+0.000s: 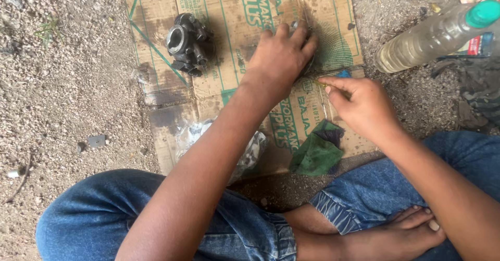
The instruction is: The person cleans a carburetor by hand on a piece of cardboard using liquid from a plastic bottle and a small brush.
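A dark grey cast-metal carburettor body (189, 43) is lying on the oil-stained cardboard sheet (234, 11), its round bore facing up-left. The left hand (281, 55) is curling over a mostly hidden dark part there. The right hand (364, 105) is pinching a thin yellowish piece (320, 84), long axis pointing left. A clear plastic bottle (432, 37) is lying alongside.

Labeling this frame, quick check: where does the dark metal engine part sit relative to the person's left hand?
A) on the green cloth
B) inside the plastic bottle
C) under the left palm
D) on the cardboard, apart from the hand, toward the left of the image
D: the dark metal engine part sits on the cardboard, with a clear gap between it and the left hand.
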